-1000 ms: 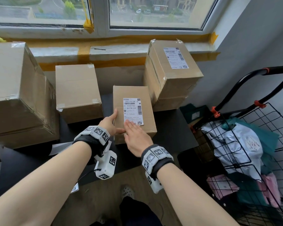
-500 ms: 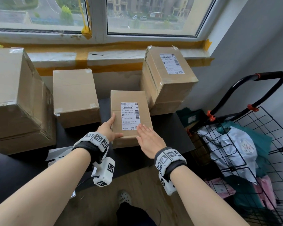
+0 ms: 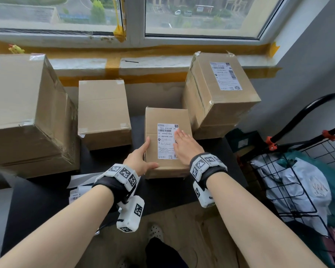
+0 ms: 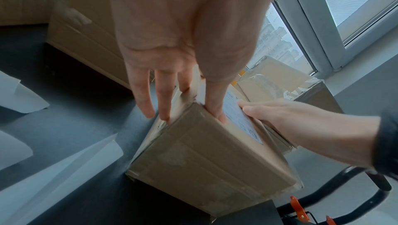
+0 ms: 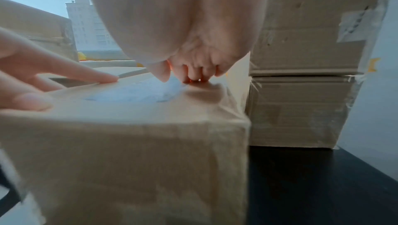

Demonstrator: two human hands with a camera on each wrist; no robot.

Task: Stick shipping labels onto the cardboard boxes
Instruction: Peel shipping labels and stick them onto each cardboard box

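Observation:
A small cardboard box (image 3: 166, 115) lies on the dark table with a white shipping label (image 3: 165, 141) on its top face. My left hand (image 3: 137, 159) steadies the box's near left corner, thumb lying on the top and straight fingers (image 4: 150, 99) down the left side. My right hand (image 3: 186, 146) lies flat on the right part of the label, fingers straight and pointing away from me. The right wrist view shows those fingertips (image 5: 193, 75) pressed onto the label (image 5: 137, 90). The label's right edge is hidden under that hand.
To the left stand a large box (image 3: 17, 113) and a plain medium box (image 3: 103, 113). At the back right a labelled box (image 3: 219, 105) sits on another. White paper sheets (image 3: 79, 188) lie by my left wrist. A black wire cart (image 3: 298, 171) with bags stands to the right.
My right hand has slid from the label's near edge forward along its right side. The left hand has stayed on the box's left corner. The view has moved closer.

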